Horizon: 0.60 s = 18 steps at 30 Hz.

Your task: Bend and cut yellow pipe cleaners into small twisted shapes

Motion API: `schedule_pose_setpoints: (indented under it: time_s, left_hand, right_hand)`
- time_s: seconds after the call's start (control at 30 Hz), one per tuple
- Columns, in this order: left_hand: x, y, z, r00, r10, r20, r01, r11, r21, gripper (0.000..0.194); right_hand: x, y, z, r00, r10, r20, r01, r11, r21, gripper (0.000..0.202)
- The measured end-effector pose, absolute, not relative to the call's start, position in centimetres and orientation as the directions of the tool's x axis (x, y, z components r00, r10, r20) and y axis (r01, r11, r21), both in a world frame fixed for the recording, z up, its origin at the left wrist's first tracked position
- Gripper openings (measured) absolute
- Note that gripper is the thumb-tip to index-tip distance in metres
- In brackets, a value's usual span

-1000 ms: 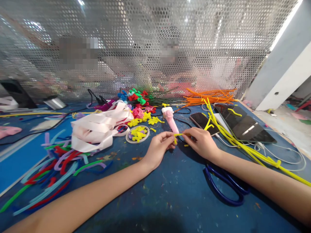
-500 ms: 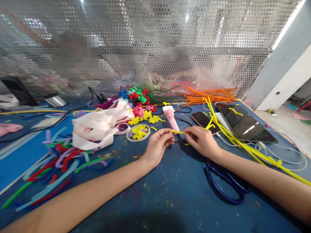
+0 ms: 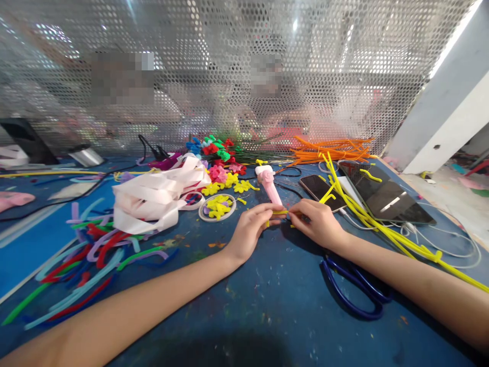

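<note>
Over the middle of the blue table, my left hand (image 3: 250,229) pinches a short yellow pipe cleaner (image 3: 280,212) between thumb and fingers. My right hand (image 3: 315,221) is closed in a pinch at the other end of that piece, its fingertips close to the left ones. Just beyond the hands lies a pink handheld device (image 3: 270,187) with a pale top. Below my right forearm rest blue-handled scissors (image 3: 353,290), their blades hidden under the hand and arm. A round dish (image 3: 200,216) holding small yellow and purple twisted pieces stands left of my left hand.
Long yellow pipe cleaners (image 3: 376,224) cross the right side beside a phone (image 3: 319,189) and a tablet (image 3: 397,199) with white cables. Orange stems (image 3: 332,150) lie at the back. Left are white ribbon (image 3: 147,201) and mixed pipe cleaners (image 3: 86,275). A perforated metal screen (image 3: 214,76) stands behind.
The left fingers have extended along the yellow pipe cleaner, and the two hands' fingertips have come closer together. A yellow bit now shows below the left fingers. The scissors have stayed put.
</note>
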State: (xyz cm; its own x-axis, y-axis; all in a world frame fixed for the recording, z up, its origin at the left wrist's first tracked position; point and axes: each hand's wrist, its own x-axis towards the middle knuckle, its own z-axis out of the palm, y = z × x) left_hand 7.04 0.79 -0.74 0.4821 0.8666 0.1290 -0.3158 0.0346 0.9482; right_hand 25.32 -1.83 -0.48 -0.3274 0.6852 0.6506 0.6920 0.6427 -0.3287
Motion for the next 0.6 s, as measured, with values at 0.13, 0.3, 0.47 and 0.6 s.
schedule_pose_setpoints:
  time_s: [0.13,0.3,0.47,0.6]
  left_hand:
    - [6.8,0.5,-0.7,0.504,0.853,0.139,-0.268,0.002,0.964,0.025]
    - [6.4,-0.5,-0.2,0.577,0.798,0.171,-0.036,-0.185,0.982,0.029]
    - [6.8,-0.2,-0.2,0.478,0.856,0.198,-0.039,-0.205,0.978,0.023]
    - [7.0,0.5,-0.4,0.507,0.852,0.131,-0.021,-0.14,0.99,0.023]
  right_hand:
    - [25.2,-2.1,-0.6,-0.313,0.676,0.667,0.749,0.608,-0.265,0.012]
    - [25.4,-2.4,-0.6,-0.357,0.633,0.687,0.771,0.614,-0.166,0.018]
    - [25.6,-2.3,-0.4,-0.361,0.601,0.713,0.747,0.644,-0.164,0.017]
    - [25.5,-2.2,-0.5,-0.454,0.537,0.711,0.735,0.677,-0.043,0.013]
